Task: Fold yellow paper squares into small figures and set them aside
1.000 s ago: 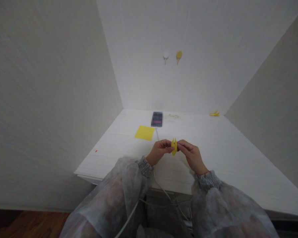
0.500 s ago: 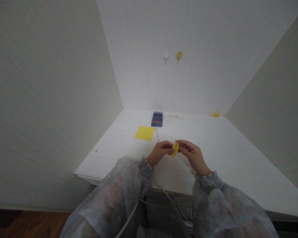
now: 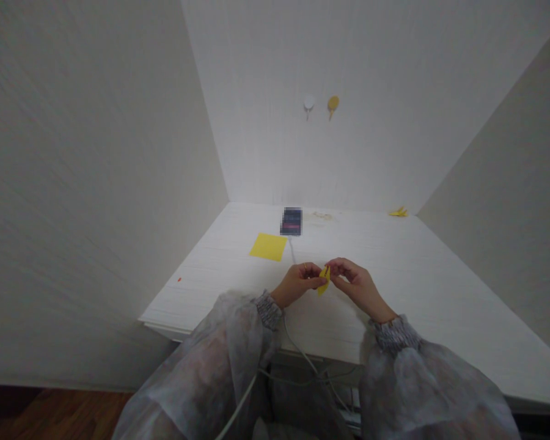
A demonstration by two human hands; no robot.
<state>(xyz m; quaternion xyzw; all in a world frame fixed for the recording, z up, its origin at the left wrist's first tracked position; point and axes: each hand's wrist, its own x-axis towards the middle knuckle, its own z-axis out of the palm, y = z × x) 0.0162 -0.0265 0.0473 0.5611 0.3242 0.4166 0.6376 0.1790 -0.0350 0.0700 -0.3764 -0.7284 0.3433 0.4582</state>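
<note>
A small folded yellow paper piece (image 3: 323,281) is held above the white table (image 3: 421,287) between both my hands. My left hand (image 3: 299,283) pinches its left side with closed fingers; a ring shows on one finger. My right hand (image 3: 356,286) pinches its right side, fingers curled. Both wrists come out of translucent grey sleeves with gathered cuffs. A flat yellow square sheet (image 3: 268,246) lies on the table beyond my left hand.
A dark phone (image 3: 292,221) lies behind the sheet with a white cable (image 3: 297,348) running toward me. A folded yellow paper figure (image 3: 398,212) sits at the far right corner. Walls close in the table on three sides; two small hooks (image 3: 319,105) hang on the back wall.
The folded piece has tilted and shrunk in outline between my fingers. Both hands have shifted slightly right and lower, still pinching it.
</note>
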